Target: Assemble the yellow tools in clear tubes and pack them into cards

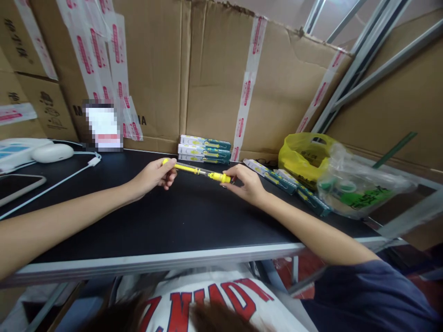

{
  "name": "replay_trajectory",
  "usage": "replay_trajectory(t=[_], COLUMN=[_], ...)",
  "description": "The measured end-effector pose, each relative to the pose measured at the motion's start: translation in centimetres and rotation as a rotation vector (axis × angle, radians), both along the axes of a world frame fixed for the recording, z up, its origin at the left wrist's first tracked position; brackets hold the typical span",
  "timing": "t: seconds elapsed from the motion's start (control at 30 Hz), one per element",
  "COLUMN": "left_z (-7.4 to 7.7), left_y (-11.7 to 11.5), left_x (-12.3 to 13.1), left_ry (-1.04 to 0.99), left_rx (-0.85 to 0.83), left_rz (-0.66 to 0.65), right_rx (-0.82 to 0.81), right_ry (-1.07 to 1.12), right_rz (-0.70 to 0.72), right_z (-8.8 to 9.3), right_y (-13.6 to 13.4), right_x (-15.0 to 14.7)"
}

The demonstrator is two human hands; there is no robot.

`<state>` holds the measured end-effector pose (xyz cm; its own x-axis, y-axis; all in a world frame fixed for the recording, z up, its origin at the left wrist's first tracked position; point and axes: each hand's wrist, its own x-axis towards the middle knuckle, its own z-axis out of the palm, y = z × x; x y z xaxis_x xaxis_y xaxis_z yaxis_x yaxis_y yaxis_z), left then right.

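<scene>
A slim yellow stick-like item (188, 168) with a clear middle section is held level above the black table (180, 221). My left hand (155, 177) pinches its left end between thumb and fingers. Around the thicker yellow right end, the fingers of my right hand (245, 183) are closed. Just behind the item, a stack of small green and white boxes (205, 150) rests against the cardboard. More such boxes (272, 176) lie to the right of my right hand.
A yellow plastic bag (306, 154) and a clear bag (363, 189) sit at the right. On the left are a phone (19, 188), a white rounded case (52, 153) and a white cable (51, 189). Tall cardboard (214, 69) stands along the back.
</scene>
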<state>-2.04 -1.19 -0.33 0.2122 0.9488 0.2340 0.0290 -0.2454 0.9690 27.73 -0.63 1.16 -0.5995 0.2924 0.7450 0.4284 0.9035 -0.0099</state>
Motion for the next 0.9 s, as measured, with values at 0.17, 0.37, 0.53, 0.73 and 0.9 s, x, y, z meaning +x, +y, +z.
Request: replay_trajectory(t=[0.17,0.37,0.53,0.73,0.9], left_z=[0.0,-0.3,-0.9,-1.7,-1.8], left_y=[-0.4,-0.3,0.3,1.1,1.3], left_x=[0.2,0.1,-0.1,-0.5,-0.6], left_ry=[0.061,0.115,0.146,0.147,0.155], left_rx=[0.086,0.093,-0.027,-0.061,-0.065], left_rz=[-0.009,-0.017,-0.071,-0.120,-0.131], right_rx=[-0.314,-0.376,-0.381,-0.348,-0.347], right_ry=[0.264,0.307,0.302,0.274,0.255], right_rz=[-0.035,-0.017,-0.003,0.030,0.016], right_z=[-0.3,-0.6,-0.4,-0.3,-0.4], right_y=[-0.8,-0.9,-1.2,-1.5,-1.3], right_x=[-0.8,-0.8,-1.0,-1.4,-1.4])
